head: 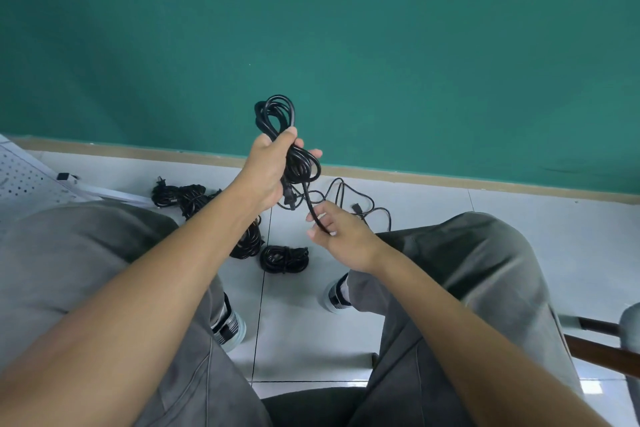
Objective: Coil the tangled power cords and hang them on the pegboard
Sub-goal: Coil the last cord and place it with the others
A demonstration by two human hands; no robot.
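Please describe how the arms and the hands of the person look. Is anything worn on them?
Both forearms are bare, with no sleeves in view. The left hand and the right hand wear no gloves, and no watch, ring or bracelet shows on either wrist or on any visible finger.

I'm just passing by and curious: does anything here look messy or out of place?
Mostly the floor: several bundled black cords lie there instead of hanging, and the white pegboard lies tilted at far left. A loose cord tail sprawls on the tiles while the left hand holds a half-made coil and the right hand pinches its strand.
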